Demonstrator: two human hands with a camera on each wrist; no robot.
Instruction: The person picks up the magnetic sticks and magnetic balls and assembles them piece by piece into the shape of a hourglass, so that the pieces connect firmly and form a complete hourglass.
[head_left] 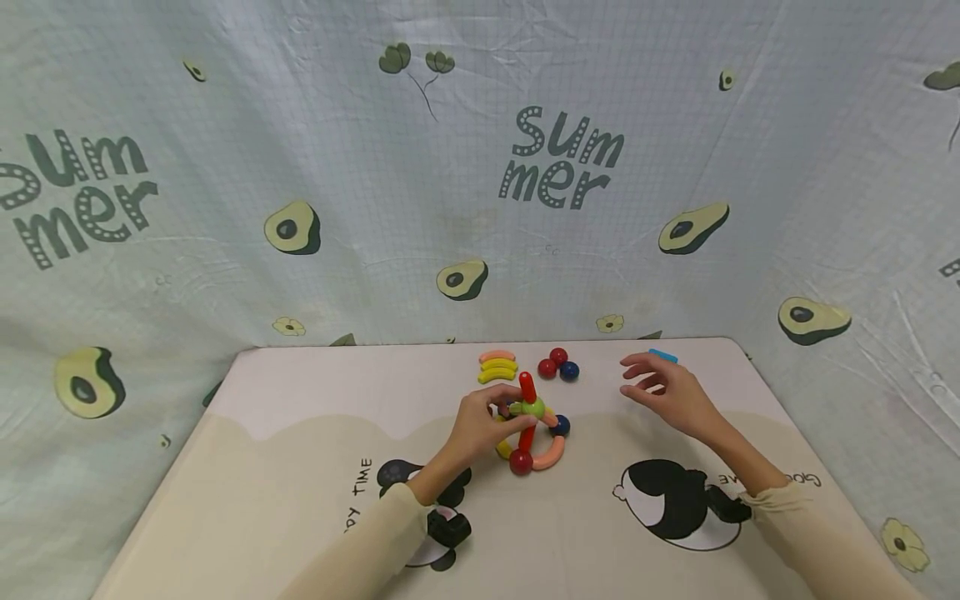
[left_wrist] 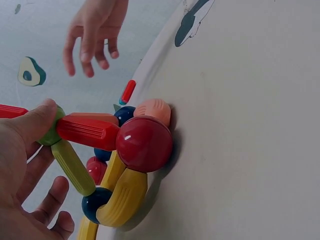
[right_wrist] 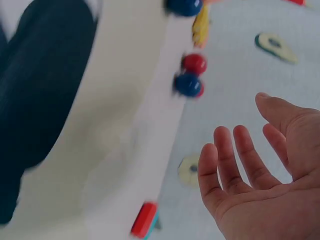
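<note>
My left hand (head_left: 477, 427) pinches a green ball (head_left: 534, 407) at the top of a structure of balls and rods standing on the table. A red rod (head_left: 527, 387) points up from that ball. In the left wrist view, another red rod (left_wrist: 89, 131) slopes to a red ball (left_wrist: 145, 145), and a light green rod (left_wrist: 73, 167) reaches a dark blue ball (left_wrist: 94, 204). Curved yellow (left_wrist: 124, 199) and peach pieces (head_left: 550, 453) form the ring-like base. My right hand (head_left: 670, 394) hovers over the table's right side, fingers loosely bent around nothing.
Behind the structure lie curved yellow and peach pieces (head_left: 497, 365) in a stack. Beside them sit two red balls (head_left: 547, 367) and a dark blue ball (head_left: 569, 371). A blue bar (head_left: 663, 356), red on another side, lies near the back edge. A patterned cloth (head_left: 555, 267) hangs behind the table.
</note>
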